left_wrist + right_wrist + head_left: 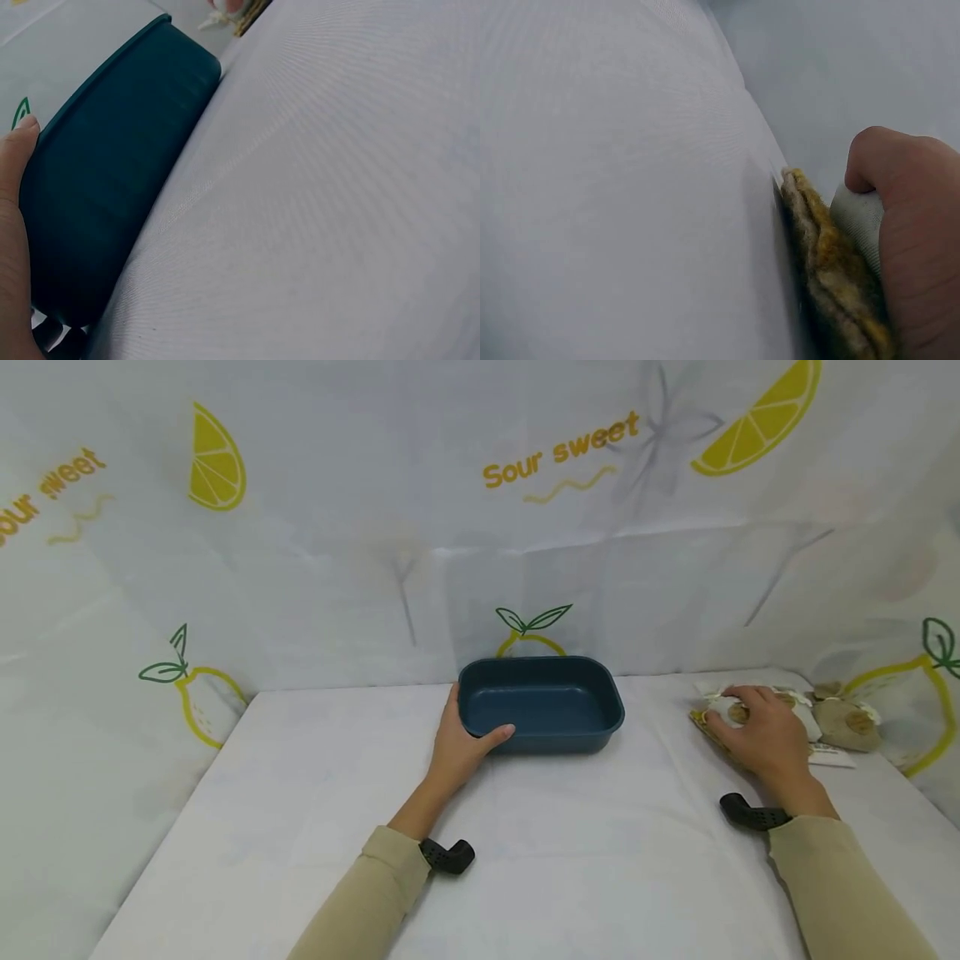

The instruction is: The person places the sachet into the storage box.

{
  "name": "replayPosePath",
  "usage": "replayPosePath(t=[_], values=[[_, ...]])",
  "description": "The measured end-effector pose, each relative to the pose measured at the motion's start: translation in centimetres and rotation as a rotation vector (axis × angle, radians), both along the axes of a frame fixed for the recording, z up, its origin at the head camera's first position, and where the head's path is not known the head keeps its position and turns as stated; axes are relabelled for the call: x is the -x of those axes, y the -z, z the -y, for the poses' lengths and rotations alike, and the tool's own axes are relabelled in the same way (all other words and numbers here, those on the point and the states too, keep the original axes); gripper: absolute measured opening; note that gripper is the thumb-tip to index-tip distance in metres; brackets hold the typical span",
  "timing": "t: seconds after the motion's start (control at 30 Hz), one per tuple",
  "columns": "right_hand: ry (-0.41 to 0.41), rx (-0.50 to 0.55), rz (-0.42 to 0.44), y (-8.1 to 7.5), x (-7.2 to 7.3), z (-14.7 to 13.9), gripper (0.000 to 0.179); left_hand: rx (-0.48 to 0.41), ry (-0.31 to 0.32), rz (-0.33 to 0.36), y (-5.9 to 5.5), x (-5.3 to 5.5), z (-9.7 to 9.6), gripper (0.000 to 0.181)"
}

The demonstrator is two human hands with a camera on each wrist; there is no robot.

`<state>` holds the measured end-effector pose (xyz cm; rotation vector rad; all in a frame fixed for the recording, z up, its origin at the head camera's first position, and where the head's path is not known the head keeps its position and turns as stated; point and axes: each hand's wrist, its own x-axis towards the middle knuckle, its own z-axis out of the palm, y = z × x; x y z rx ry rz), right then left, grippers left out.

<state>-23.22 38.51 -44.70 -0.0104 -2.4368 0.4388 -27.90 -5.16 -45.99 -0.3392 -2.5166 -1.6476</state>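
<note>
A dark blue rectangular tub [543, 744] stands on the white-covered table by the back wall. My left hand [457, 742] grips its left end, thumb at the front rim and fingers along the left side. The left wrist view shows the thumb against the tub's wall [112, 157]. At the far right, my right hand [772, 735] holds a small white cloth pouch [723, 703] with a round brown patch, thumb and fingers around it. Beneath that pouch lies a fuzzy yellow-brown folded piece [829, 262]. Part of the pouch [859, 219] is hidden by the hand.
Right of my right hand sits a tan burlap pouch [842, 720] with a brown patch, and another white pouch [807, 717] lies next to it. A flat white card [832, 757] shows below them. A lemon-printed sheet [337, 552] hangs behind the table.
</note>
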Motion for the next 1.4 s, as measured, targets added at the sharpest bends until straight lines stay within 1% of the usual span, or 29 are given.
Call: replayPosePath(t=[0.13, 0.3, 0.4, 0.47, 0.53, 0.63, 0.8, 0.93, 1.07, 1.17, 1.23, 1.4], values=[[-0.013, 0.052, -0.109, 0.1, 0.2, 0.0, 0.039, 0.024, 0.001, -0.013, -0.1, 0.0, 0.2, 0.124], [0.04, 0.163, -0.168, 0.1, 0.2, 0.3, 0.036, 0.057, 0.026, -0.029, 0.0, 0.1, 0.6, 0.118], [0.071, 0.222, -0.209, 0.0, 0.4, 0.6, 0.035, 0.055, 0.025, -0.024, 0.1, 0.0, 0.7, 0.116], [0.074, 0.261, -0.254, -0.2, 0.4, 0.7, 0.034, 0.051, 0.02, -0.019, 0.1, -0.1, 0.6, 0.117], [0.076, 0.292, -0.285, -0.5, 0.4, 1.1, 0.032, 0.046, 0.016, -0.015, 0.1, -0.2, 0.5, 0.117], [0.048, 0.32, -0.326, -1.4, 0.5, 1.9, 0.03, 0.039, 0.014, -0.016, 0.0, -0.3, 0.3, 0.116], [-0.001, 0.341, -0.364, -3.0, 0.8, 4.1, 0.03, 0.042, 0.011, -0.003, -0.1, -0.4, 0.2, 0.115], [-0.042, 0.331, -0.352, -3.9, 1.0, 6.4, 0.032, 0.047, 0.005, 0.004, -0.1, -0.4, 0.2, 0.115], [-0.067, 0.316, -0.292, -4.7, 1.2, 8.7, 0.033, 0.04, 0.005, 0.004, 0.0, -0.2, 0.1, 0.116], [-0.099, 0.316, -0.243, -4.9, 1.5, 10.4, 0.033, 0.031, 0.007, 0.003, 0.1, -0.2, 0.0, 0.116], [-0.124, 0.314, -0.233, -4.9, 1.9, 11.5, 0.033, 0.029, 0.005, 0.002, 0.1, -0.2, 0.0, 0.116], [-0.195, 0.296, -0.23, -4.9, 3.6, 14.1, 0.031, 0.029, 0.004, 0.007, 0.0, -0.3, 0.2, 0.115]])
